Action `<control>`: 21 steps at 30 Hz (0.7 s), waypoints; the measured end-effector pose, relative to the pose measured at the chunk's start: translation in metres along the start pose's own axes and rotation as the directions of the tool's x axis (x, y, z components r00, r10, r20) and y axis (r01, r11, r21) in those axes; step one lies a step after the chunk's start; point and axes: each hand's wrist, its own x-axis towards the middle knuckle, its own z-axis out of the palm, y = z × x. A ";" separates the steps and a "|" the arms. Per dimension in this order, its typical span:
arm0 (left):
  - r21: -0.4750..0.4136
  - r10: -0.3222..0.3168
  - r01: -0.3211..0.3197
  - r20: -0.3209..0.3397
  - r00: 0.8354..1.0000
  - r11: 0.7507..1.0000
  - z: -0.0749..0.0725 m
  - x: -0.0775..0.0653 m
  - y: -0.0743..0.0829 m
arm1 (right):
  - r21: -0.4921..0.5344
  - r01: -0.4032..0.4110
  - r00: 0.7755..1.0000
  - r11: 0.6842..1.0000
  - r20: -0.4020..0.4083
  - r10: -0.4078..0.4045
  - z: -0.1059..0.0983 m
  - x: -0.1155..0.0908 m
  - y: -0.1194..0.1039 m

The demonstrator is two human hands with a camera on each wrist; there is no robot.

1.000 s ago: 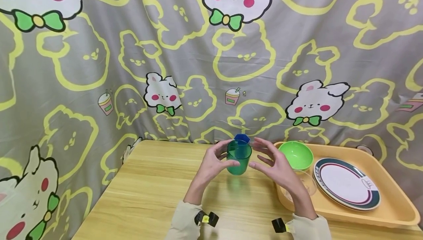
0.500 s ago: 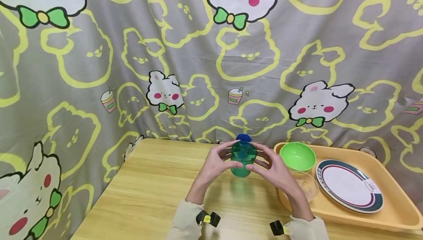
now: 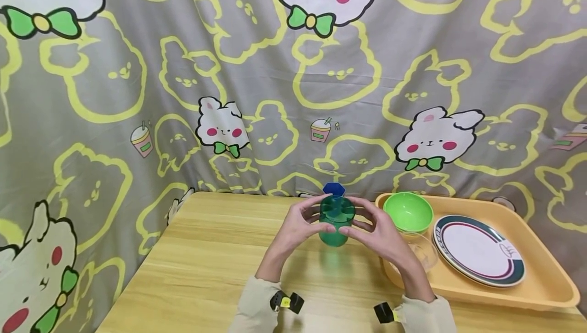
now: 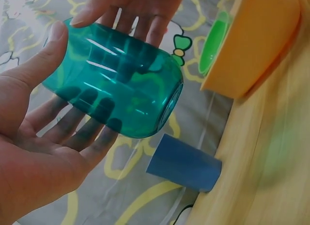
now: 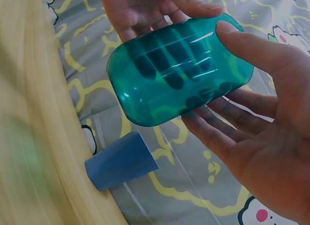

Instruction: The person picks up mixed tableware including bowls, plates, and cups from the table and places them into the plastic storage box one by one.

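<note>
A see-through green cup (image 3: 337, 221) is held upright between both hands, raised off the wooden table in the wrist views. My left hand (image 3: 300, 223) grips its left side, thumb in front and fingers behind. On the other side my right hand (image 3: 376, 226) grips it the same way, the two thumbs close together near the rim. Through the wall of the cup (image 4: 116, 80) the fingertips show in the left wrist view. Behind it on the table stands a blue six-sided cup (image 5: 121, 162), mostly hidden by the green one in the head view.
To the right an orange tray (image 3: 550, 277) holds a light green bowl (image 3: 408, 211), a clear round container (image 3: 424, 251) and a white plate with a dark green rim (image 3: 479, 249). The wooden table (image 3: 206, 261) ends at a grey patterned curtain (image 3: 270, 78).
A second ago the right hand stood apart from the green cup with spread fingers. It has since closed in on the cup's right side, and both hands now hold it.
</note>
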 end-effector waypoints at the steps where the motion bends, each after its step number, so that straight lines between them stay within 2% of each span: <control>1: -0.004 0.002 -0.002 0.005 1.000 1.000 0.000 0.000 0.000 | -0.008 0.001 1.000 1.000 -0.005 -0.001 0.000 0.000 0.000; 8: -0.002 0.031 -0.031 0.044 0.999 1.000 0.002 0.003 0.001 | -0.086 0.035 0.998 0.996 -0.041 -0.038 -0.005 -0.004 -0.004; 12: 0.002 0.052 -0.052 0.040 0.998 0.999 0.001 0.003 0.001 | -0.109 0.038 0.997 0.993 -0.061 -0.045 -0.014 -0.008 -0.007; 15: 0.023 0.060 -0.060 0.000 0.998 0.998 0.000 0.003 0.000 | -0.121 0.022 0.997 0.992 -0.067 -0.030 -0.023 -0.012 -0.009; 21: 0.116 0.071 -0.054 -0.146 0.987 0.992 0.000 0.007 -0.010 | -0.154 0.006 0.996 0.988 -0.088 -0.020 -0.039 -0.021 -0.015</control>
